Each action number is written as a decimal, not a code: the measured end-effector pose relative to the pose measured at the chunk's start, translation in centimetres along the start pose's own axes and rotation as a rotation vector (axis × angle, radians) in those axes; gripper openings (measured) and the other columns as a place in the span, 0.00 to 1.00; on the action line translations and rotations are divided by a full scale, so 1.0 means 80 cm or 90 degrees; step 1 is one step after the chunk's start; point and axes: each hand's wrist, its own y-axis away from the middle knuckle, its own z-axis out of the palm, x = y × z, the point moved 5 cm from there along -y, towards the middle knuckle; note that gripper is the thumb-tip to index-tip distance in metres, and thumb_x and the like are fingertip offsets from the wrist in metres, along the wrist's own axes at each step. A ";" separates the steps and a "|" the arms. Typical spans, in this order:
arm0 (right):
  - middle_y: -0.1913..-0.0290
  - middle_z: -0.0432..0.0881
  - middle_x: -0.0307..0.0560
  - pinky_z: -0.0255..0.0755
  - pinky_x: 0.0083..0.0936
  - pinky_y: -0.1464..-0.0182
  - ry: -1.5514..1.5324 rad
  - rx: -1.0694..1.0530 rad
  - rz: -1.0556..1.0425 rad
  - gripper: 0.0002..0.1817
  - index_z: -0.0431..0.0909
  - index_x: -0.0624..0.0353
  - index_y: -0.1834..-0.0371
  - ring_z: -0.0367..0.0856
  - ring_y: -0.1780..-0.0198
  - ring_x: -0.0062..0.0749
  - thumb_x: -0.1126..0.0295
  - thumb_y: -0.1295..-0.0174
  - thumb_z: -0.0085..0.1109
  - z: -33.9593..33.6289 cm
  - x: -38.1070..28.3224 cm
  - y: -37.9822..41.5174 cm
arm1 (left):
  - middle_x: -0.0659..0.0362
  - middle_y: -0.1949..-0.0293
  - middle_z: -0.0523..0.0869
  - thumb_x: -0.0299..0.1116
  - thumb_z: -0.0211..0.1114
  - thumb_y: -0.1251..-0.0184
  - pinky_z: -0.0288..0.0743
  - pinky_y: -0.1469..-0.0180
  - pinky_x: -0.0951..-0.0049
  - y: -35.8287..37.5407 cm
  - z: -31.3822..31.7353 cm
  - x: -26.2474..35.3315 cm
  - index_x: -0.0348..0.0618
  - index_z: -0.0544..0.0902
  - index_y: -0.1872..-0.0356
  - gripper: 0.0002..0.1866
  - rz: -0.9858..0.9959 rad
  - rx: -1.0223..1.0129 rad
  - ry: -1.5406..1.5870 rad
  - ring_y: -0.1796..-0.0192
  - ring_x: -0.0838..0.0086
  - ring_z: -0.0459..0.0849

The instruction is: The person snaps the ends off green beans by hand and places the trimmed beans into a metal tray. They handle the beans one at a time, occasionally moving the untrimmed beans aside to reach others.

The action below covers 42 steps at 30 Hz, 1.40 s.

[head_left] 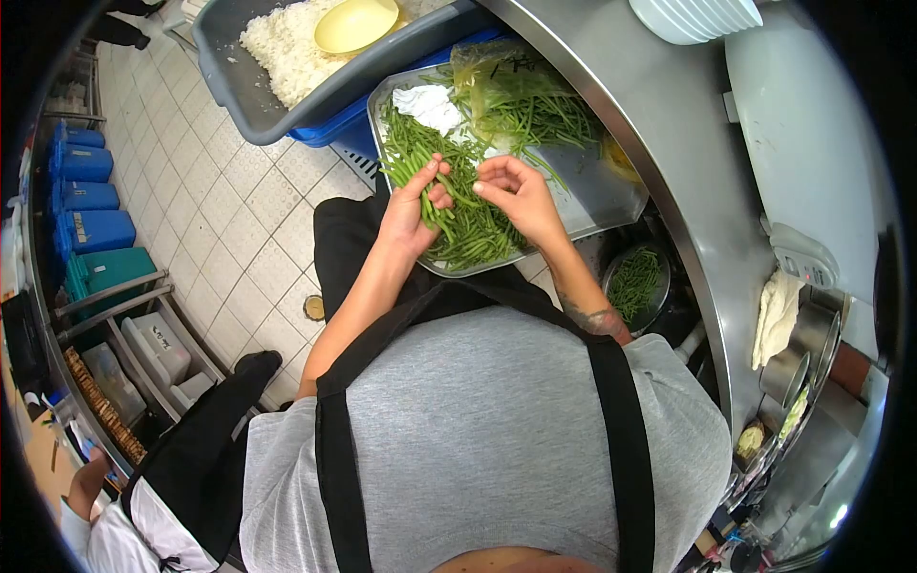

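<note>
Over a metal tray (602,196) heaped with green beans (482,229), my left hand (413,212) is closed around a bunch of green beans. My right hand (521,196) is just to the right of it, thumb and fingertips pinched together near the bunch; whatever is between them is too small to make out. At the tray's far side lies a clear yellowish plastic bag (492,72) among more beans. Crumpled white material (427,107), perhaps paper, lies at the tray's far left. A round pan (611,277) with green beans in it stands to the right, below the counter.
A grey tub (244,110) of white rice-like food with a yellow bowl (355,26) stands beyond the tray. The curved steel counter (611,72) runs along my right. Blue bins (91,196) line the left wall. Another person's dark apron (196,468) is at lower left.
</note>
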 end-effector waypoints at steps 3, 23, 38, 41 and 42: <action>0.69 0.81 0.35 0.69 0.14 0.65 0.130 -0.066 0.031 0.09 0.80 0.63 0.60 0.74 0.68 0.13 0.71 0.42 0.60 0.006 -0.001 0.008 | 0.61 0.67 0.78 0.27 0.62 0.38 0.65 0.75 0.82 -0.001 -0.005 0.000 0.40 0.74 0.57 0.10 0.023 0.030 0.007 0.76 0.83 0.69; 0.69 0.79 0.37 0.71 0.15 0.65 -0.476 -0.044 0.150 0.08 0.77 0.65 0.62 0.74 0.71 0.16 0.70 0.35 0.53 -0.003 0.018 0.004 | 0.57 0.66 0.81 0.32 0.61 0.35 0.68 0.73 0.79 0.002 -0.002 0.015 0.38 0.75 0.58 0.10 0.159 0.053 -0.076 0.75 0.79 0.72; 0.56 0.78 0.56 0.74 0.35 0.56 0.710 0.283 0.045 0.15 0.80 0.58 0.61 0.79 0.59 0.49 0.63 0.50 0.64 -0.133 0.014 0.025 | 0.56 0.70 0.81 0.32 0.58 0.34 0.82 0.55 0.56 0.006 -0.001 0.019 0.39 0.74 0.64 0.07 0.073 -0.019 -0.099 0.59 0.62 0.84; 0.61 0.80 0.55 0.74 0.37 0.58 0.863 0.254 0.103 0.12 0.80 0.59 0.64 0.80 0.60 0.50 0.63 0.47 0.60 -0.144 0.031 0.031 | 0.56 0.67 0.80 0.28 0.59 0.36 0.82 0.56 0.57 0.009 0.014 0.012 0.42 0.72 0.64 0.05 0.078 -0.039 -0.193 0.62 0.66 0.83; 0.64 0.80 0.55 0.74 0.38 0.59 0.844 0.280 0.112 0.10 0.80 0.58 0.66 0.80 0.62 0.50 0.64 0.47 0.59 -0.144 0.036 0.033 | 0.57 0.71 0.79 0.25 0.61 0.38 0.82 0.64 0.66 0.008 0.015 0.009 0.41 0.73 0.66 0.04 0.084 -0.031 -0.223 0.68 0.71 0.82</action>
